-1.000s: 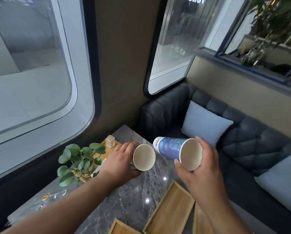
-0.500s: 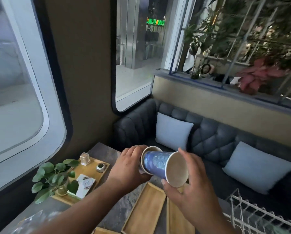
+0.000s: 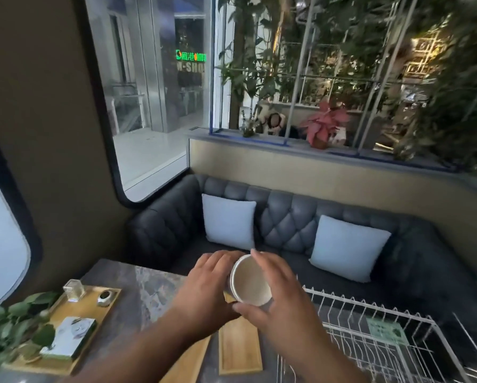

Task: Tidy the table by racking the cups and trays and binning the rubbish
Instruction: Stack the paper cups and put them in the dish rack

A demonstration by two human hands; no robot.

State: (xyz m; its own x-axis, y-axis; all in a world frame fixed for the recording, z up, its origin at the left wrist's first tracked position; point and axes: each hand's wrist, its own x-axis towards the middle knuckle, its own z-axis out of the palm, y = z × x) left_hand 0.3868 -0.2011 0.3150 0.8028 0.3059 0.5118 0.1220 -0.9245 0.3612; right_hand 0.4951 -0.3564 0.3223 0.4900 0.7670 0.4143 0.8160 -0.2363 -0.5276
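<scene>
Both hands hold nested paper cups [image 3: 249, 280] above the grey marble table [image 3: 146, 288], the white mouth facing me. My left hand [image 3: 206, 288] wraps the outer cup from the left, its body hidden behind my fingers. My right hand [image 3: 276, 297] grips the cup from the right, thumb under the rim and fingers over the top. Two wooden trays lie below the hands: one [image 3: 238, 346] in plain view, another [image 3: 187, 363] partly under my left forearm. A white wire rack [image 3: 375, 335] stands at the right.
A wooden tray [image 3: 74, 327] at the left carries a small glass holder, a dark round object, a card box and a leafy plant [image 3: 13, 327]. A dark tufted sofa [image 3: 287, 217] with two pale cushions runs behind the table. Windows fill the back wall.
The blue cup in my right hand slid into the cup in my left hand, and both now sit nested. The view swung right and up, bringing the wire rack into sight.
</scene>
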